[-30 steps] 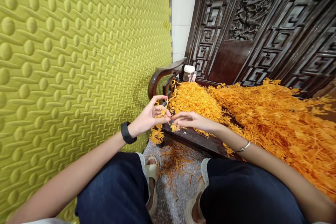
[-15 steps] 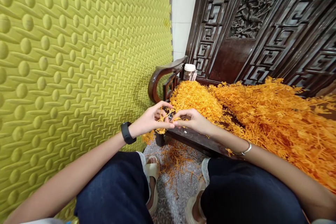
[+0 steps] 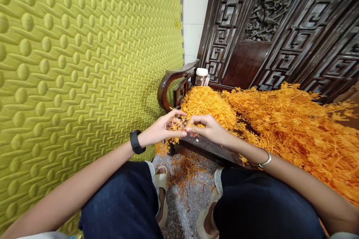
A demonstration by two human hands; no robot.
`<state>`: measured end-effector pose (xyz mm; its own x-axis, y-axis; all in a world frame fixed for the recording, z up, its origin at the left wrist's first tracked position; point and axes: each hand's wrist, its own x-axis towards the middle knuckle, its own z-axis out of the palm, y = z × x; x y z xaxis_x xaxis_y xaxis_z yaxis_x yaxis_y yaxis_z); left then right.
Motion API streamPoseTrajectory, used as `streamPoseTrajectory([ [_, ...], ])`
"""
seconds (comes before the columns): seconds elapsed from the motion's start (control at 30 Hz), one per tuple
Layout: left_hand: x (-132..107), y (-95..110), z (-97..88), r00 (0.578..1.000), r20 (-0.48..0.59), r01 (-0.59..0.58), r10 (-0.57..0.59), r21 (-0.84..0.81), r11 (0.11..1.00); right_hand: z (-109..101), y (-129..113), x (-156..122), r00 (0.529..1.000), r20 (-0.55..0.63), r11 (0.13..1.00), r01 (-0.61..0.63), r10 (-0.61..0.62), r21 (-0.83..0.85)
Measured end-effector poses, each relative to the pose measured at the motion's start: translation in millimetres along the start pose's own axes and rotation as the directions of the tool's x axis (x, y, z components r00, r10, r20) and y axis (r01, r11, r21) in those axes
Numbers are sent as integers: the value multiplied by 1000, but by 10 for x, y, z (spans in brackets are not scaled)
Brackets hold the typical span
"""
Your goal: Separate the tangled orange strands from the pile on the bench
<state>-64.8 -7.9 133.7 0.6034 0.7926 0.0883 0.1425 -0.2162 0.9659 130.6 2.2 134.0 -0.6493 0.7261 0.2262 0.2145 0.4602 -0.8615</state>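
Note:
My left hand (image 3: 164, 129) and my right hand (image 3: 206, 129) meet fingertip to fingertip above the front edge of a dark carved wooden bench (image 3: 207, 147). Both pinch the same thin orange plastic sprig (image 3: 179, 124), whose strands show between the fingers. A black band sits on my left wrist and a silver bangle on my right. Just behind my hands lies a heap of small orange pieces (image 3: 209, 106).
A large pile of orange branched sprigs (image 3: 297, 127) covers the bench seat to the right. A white-lidded jar (image 3: 201, 76) stands at the bench's back corner. Orange scraps (image 3: 187, 171) litter the speckled floor between my sandalled feet. A green padded wall (image 3: 84, 63) stands close on the left.
My hands have risen a little and drawn tighter together. The right hand, stretched flat a second ago, now curls into a pinch on the sprig.

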Motion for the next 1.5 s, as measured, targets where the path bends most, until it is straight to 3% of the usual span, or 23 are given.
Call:
streamPoseTrajectory([
  [0.23,-21,41,-1,995,87,62,-55,-74,995,20,-32,-46,997,63,937,53,-33,-345],
  [0.3,-26,37,-18,992,109,81,-69,-111,991,15,-32,-52,993,118,960,47,-14,-275],
  [0.4,-36,50,-34,986,148,100,-73,-180,979,-3,-38,-46,973,230,1000,-6,3,14],
  [0.5,-48,108,-27,984,169,96,-55,-246,965,-13,-45,-27,955,295,959,-78,-7,274],
  [0.7,-64,217,10,980,195,104,-33,-364,926,10,-27,-5,932,354,846,-121,-83,519],
  [1.03,-76,238,55,975,220,110,-7,-458,882,30,14,-21,904,404,730,-183,-138,659],
  [1.2,-75,222,74,966,256,113,18,-487,866,26,23,-40,915,394,716,-216,-88,663],
  [1.37,-88,232,98,963,268,124,20,-508,852,14,-6,-36,887,449,735,-231,-110,638],
  [1.5,-119,273,67,981,189,88,35,-605,791,-121,-153,-57,899,392,744,-124,-197,657],
])
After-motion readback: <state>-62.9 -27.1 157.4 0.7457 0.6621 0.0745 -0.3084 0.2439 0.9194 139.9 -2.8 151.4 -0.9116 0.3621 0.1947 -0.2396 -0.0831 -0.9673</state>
